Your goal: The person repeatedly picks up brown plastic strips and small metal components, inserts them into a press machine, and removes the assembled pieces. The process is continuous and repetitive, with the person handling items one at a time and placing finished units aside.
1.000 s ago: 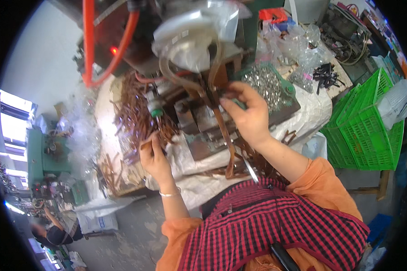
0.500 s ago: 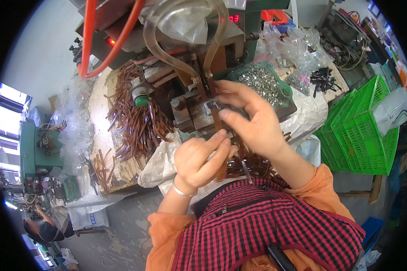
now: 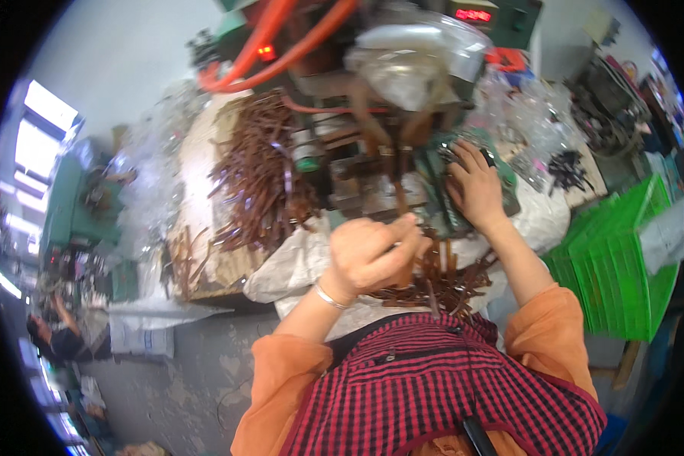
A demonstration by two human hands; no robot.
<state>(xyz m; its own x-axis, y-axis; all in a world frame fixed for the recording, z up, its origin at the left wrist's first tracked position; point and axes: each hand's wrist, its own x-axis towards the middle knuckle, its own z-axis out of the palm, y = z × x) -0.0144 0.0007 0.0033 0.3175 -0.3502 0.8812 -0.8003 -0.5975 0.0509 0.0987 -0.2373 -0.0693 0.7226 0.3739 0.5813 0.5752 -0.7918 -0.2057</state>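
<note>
Just in front of the machine, my left hand (image 3: 376,254) is closed, pinching a brown strip (image 3: 401,199) that runs up toward the machine's work area. My right hand (image 3: 476,188) reaches into the green tray (image 3: 509,181) at the machine's right. Its fingers are stretched out and a little apart over the small shiny metal pieces (image 3: 454,140); the fingertips are blurred, and no piece shows in them. The bench machine (image 3: 357,163) has a clear curved hose and a plastic bag (image 3: 410,72) hanging in front of it.
A large heap of brown strips (image 3: 258,175) lies left of the machine, with more strips (image 3: 463,285) near my apron. Orange tubes (image 3: 262,45) hang at upper left. Green crates (image 3: 612,262) stand at right. Clear bags (image 3: 543,114) and black pieces (image 3: 570,171) lie at back right.
My right hand has left the machine's work area and moved right into the tray of metal pieces. My left hand still pinches the strip. The whole view has shifted.
</note>
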